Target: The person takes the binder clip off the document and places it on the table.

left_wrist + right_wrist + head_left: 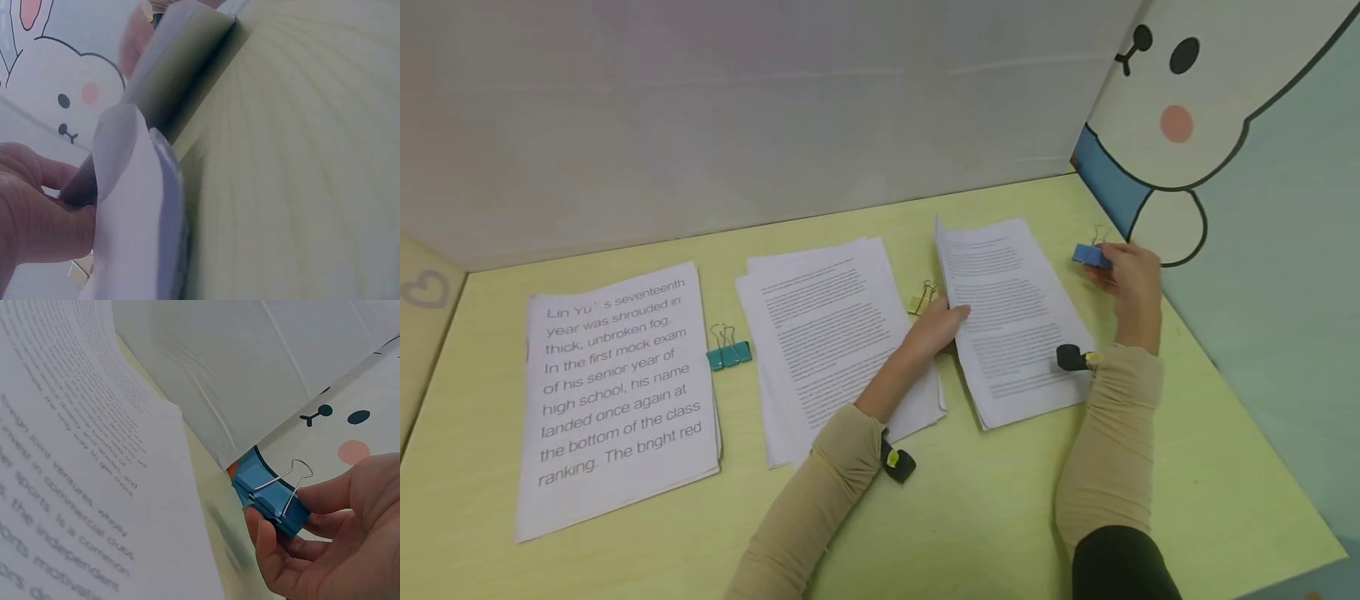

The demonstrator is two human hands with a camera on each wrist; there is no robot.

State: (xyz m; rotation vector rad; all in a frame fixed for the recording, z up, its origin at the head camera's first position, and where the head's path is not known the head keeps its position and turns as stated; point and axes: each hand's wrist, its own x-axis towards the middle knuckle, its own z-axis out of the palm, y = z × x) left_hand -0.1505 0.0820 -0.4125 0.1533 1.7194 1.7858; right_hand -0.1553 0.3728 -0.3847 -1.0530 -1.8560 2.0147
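Note:
My left hand (935, 325) pinches the left edge of the rightmost stack of printed paper (1015, 325), thumb on top; that edge is lifted off the table. In the left wrist view the sheets (134, 219) bend up between thumb and fingers (59, 172). To the right of this stack, my right hand (1131, 275) holds a blue binder clip (1092, 255) between thumb and fingers, its wire handles standing up. The right wrist view shows the clip (272, 497) held apart from the paper. A yellow binder clip (921, 302) lies just beyond my left hand.
The middle stack of paper (827, 333) lies partly under my left forearm. At the left is a large-print stack (617, 400), with a teal binder clip (728, 355) beside it. A white wall (760, 125) bounds the yellow table (962, 533) at the back, a rabbit-painted wall (1285, 250) at the right.

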